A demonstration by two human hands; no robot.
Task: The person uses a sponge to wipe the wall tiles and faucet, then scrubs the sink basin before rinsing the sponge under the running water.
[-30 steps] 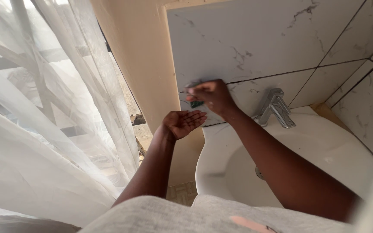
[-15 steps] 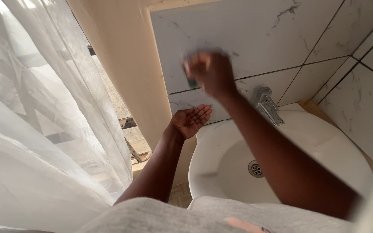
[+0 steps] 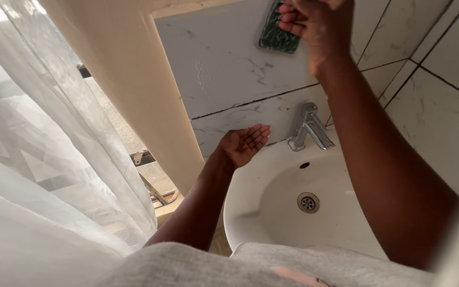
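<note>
A: While the right hand [image 3: 317, 26] presses a green scouring pad [image 3: 279, 33] flat against the wall tile [image 3: 224, 64] near the tile's upper edge, what holds the pad?

B: The fingers [image 3: 291, 16] curl over its right-hand edge and clamp it to the glazed face; the pad is gripped, not loose. It sits high on the tile, well above the tap [image 3: 310, 127].

A: And the left hand [image 3: 244, 144]?

B: Palm up, fingers spread and slightly cupped, holding nothing. It hovers just above the left rim of the basin [image 3: 240, 212], apart from the tile.

A: What might go wrong from here?

B: As a judgement only: the grip covers one edge of the pad, so a hard stroke on slick glaze could peel it free, and it would likely drop past the tap into the bowl. The arm is stretched high, so pressure may be uneven.

A: Materials and shapes?

B: The pad is rectangular, dark green, with a coarse, ridged weave. The tile is glossy white with grey marble veining and dark grout lines. The basin is smooth, rounded white ceramic with a round metal drain [image 3: 308, 202]. The tap is angular brushed metal. A sheer white curtain [image 3: 54, 159] hangs left of the basin.
</note>
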